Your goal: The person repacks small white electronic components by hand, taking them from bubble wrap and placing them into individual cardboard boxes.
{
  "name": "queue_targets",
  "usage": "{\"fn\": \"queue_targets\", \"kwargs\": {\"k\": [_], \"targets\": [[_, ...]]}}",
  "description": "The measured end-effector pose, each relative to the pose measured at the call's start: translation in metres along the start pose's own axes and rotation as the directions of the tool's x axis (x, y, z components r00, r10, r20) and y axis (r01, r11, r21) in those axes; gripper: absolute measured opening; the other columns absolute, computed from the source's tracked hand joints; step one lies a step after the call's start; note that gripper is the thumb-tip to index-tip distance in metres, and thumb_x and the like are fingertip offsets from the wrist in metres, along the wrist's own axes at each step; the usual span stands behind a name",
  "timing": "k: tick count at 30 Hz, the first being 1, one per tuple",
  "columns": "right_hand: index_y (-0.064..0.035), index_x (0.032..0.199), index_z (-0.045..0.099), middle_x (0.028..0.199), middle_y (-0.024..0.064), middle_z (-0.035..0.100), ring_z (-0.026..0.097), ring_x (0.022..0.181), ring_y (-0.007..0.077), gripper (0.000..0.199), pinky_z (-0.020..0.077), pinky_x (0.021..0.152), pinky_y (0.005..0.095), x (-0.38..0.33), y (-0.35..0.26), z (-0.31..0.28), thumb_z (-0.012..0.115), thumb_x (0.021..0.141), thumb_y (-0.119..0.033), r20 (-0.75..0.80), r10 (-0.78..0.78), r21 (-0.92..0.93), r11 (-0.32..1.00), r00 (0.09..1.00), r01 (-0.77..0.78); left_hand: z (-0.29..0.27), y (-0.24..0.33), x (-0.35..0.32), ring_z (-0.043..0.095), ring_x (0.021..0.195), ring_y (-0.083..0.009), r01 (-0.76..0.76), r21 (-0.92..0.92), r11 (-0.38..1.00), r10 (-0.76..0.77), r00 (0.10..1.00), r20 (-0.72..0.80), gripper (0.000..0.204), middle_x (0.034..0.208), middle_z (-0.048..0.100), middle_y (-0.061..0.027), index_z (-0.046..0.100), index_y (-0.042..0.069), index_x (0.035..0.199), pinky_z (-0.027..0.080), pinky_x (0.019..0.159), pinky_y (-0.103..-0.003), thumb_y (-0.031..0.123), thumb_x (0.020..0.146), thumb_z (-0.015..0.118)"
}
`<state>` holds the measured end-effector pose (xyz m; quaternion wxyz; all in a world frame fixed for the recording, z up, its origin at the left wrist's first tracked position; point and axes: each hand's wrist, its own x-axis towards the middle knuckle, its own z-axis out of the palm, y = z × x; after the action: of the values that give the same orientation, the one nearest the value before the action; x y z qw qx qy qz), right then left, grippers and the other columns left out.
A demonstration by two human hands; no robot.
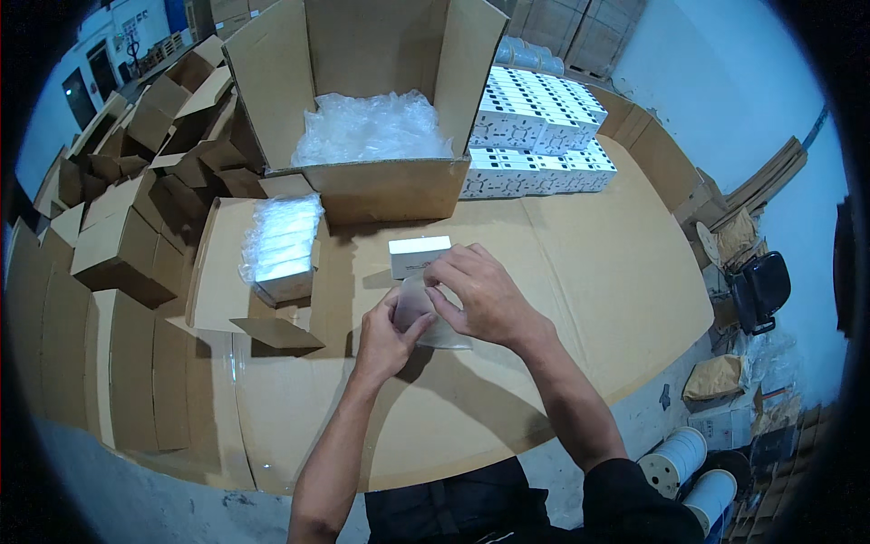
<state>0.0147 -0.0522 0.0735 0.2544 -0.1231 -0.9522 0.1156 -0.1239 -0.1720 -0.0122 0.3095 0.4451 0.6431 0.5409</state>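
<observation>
Over the middle of the cardboard-covered table, my left hand (pixel 388 334) is closed on a small translucent plastic bag (pixel 415 304), thumb against its face. My right hand (pixel 480 295) pinches the bag's upper edge with thumb and fingertips. The lower end of the bag hangs past my left thumb. Just beyond my hands stands a small white box (pixel 419 254), partly covered by my right fingers. To the left, an open carton (pixel 222 263) holds a row of white boxes in bubble wrap (pixel 285 231).
A large open carton (pixel 390 195) filled with bubble wrap (pixel 372 130) stands at the back. Stacked white patterned boxes (pixel 535 172) are right of it. Many empty brown cartons (pixel 127 236) crowd the left. Cable spools (pixel 675 458) and a black chair (pixel 759 286) stand at the right.
</observation>
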Motion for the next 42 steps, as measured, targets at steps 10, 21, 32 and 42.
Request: {"fn": "queue_targets", "kwargs": {"k": [10, 21, 32, 42], "targets": [[-0.0062, 0.106, 0.067, 0.091, 0.0191, 0.073, 0.07, 0.082, 0.0384, 0.018, 0.054, 0.074, 0.0475, 0.021, 0.002, -0.017, 0.066, 0.091, -0.017, 0.439, 0.068, 0.186, 0.969, 0.896, -0.165, -0.001, -0.001, 0.001, 0.072, 0.103, -0.0237, 0.058, -0.048, 0.997, -0.055, 0.996, 0.067, 0.056, 0.109, 0.075, -0.0143, 0.064, 0.002, 0.124, 0.056, 0.091, -0.039, 0.008, 0.073, 0.089], [-0.0091, 0.118, 0.072, 0.113, 0.0159, 0.074, 0.071, 0.088, 0.0371, 0.034, 0.0553, 0.08, 0.045, 0.025, 0.022, -0.016, 0.07, 0.087, -0.025, 0.351, -0.167, 0.219, 0.971, 0.921, 0.093, -0.002, -0.009, 0.0, 0.071, 0.102, -0.0217, 0.083, -0.106, 0.991, -0.068, 0.988, 0.141, 0.064, 0.109, 0.075, -0.0121, 0.062, 0.003, 0.129, 0.057, 0.09, -0.038, 0.001, 0.071, 0.089], [-0.007, 0.134, 0.064, 0.125, 0.0034, 0.071, 0.061, 0.09, 0.0099, 0.042, 0.0497, 0.074, 0.0265, -0.016, 0.092, 0.032, 0.063, 0.092, -0.004, -0.13, 0.531, 0.788, 0.568, 0.837, -0.238, -0.01, 0.006, 0.004, 0.07, 0.104, -0.021, 0.066, -0.005, 0.998, -0.065, 0.991, 0.117, 0.068, 0.111, 0.074, -0.0134, 0.061, -0.003, 0.127, 0.056, 0.096, -0.036, 0.007, 0.068, 0.093], [-0.0078, 0.141, 0.059, 0.122, 0.0083, 0.067, 0.063, 0.105, 0.0139, 0.053, 0.0533, 0.093, 0.0304, -0.021, 0.082, 0.07, 0.069, 0.09, 0.001, 0.104, 0.44, 0.872, 0.39, 0.892, -0.295, -0.014, -0.003, 0.006, 0.068, 0.105, -0.0204, 0.059, -0.024, 0.998, -0.057, 0.994, 0.095, 0.074, 0.114, 0.072, -0.0131, 0.059, -0.002, 0.13, 0.054, 0.095, -0.036, 0.009, 0.066, 0.094]]}}
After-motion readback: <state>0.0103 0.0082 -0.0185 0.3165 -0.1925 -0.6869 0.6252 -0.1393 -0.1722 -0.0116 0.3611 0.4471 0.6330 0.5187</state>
